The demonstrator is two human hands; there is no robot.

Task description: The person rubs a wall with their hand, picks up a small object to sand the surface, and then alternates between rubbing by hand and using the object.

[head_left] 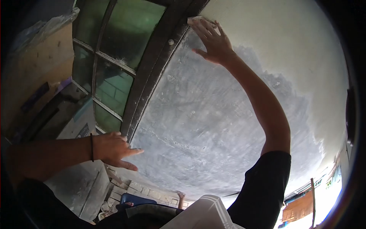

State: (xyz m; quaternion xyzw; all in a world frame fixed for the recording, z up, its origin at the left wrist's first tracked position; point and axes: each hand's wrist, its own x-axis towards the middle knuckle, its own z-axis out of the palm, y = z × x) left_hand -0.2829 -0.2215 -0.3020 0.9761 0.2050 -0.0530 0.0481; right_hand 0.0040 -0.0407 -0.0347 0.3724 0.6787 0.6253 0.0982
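Observation:
My right hand (215,42) is raised high against the wall (198,103), fingers spread over a folded pale sheet that looks like sandpaper (193,20). The hand presses this sheet to the wall right beside the dark wooden window frame (152,68). Lower on the left, my left hand (114,148) is at the bottom of the frame. Its index finger and thumb stretch out toward the grey wall, while the other fingers bend by the frame edge; nothing shows in it. The wall is patchy grey in the middle and cream at the top and right.
Glass panes (131,34) fill the window at upper left. A cardboard box (45,61) and a dusty grey cabinet (82,191) stand at left. Below are a blue plastic seat (139,199) and pale bricks (135,187). Bright outdoors shows at lower right, with an orange sheet (299,209).

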